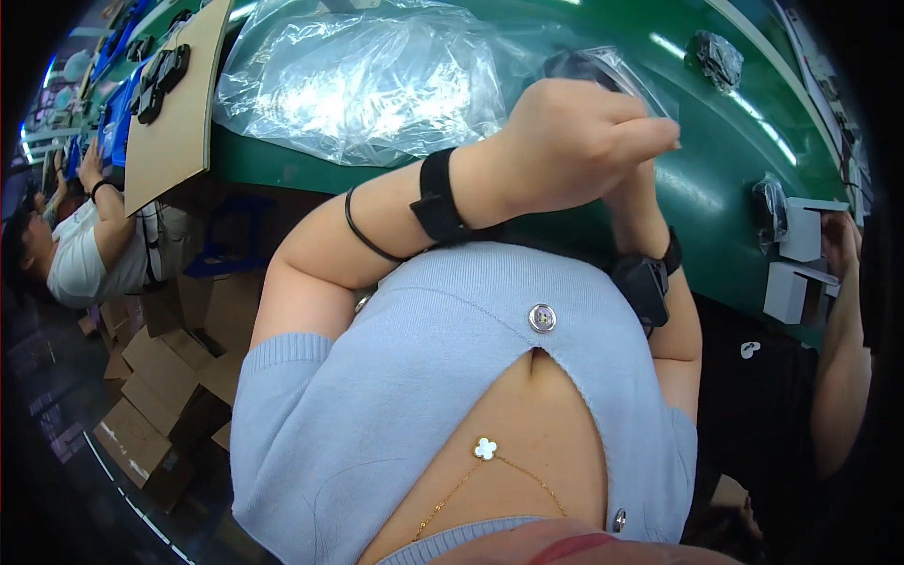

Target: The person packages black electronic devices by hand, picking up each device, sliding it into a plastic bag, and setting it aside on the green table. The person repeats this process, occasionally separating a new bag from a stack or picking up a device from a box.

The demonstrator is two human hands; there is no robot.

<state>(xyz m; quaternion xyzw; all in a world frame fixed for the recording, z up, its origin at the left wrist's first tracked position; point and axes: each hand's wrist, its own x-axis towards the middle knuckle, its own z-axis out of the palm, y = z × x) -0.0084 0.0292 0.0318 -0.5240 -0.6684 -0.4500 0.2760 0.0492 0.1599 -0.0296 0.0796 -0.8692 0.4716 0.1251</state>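
My left hand (593, 137) is closed in front of me over the green table. A clear plastic bag (617, 71) with something dark and smooth inside shows just beyond its knuckles, and the fingers appear to close on it. What the dark thing is cannot be made out. Behind the left hand comes my right hand (633, 193), crossed under it; its fingers are hidden. A black band is around my left wrist, and a black device sits on the right one. To the left of my hands lies a big heap of clear plastic bags (367, 89).
Far right on the green table (697, 198) lie a bagged dark item (718, 61) and another (770, 212). Next to the latter, a person's hand (838, 240) touches a white box (800, 231). A cardboard sheet (184, 122) holds black parts (162, 83). Cardboard boxes (155, 395) stand lower left.
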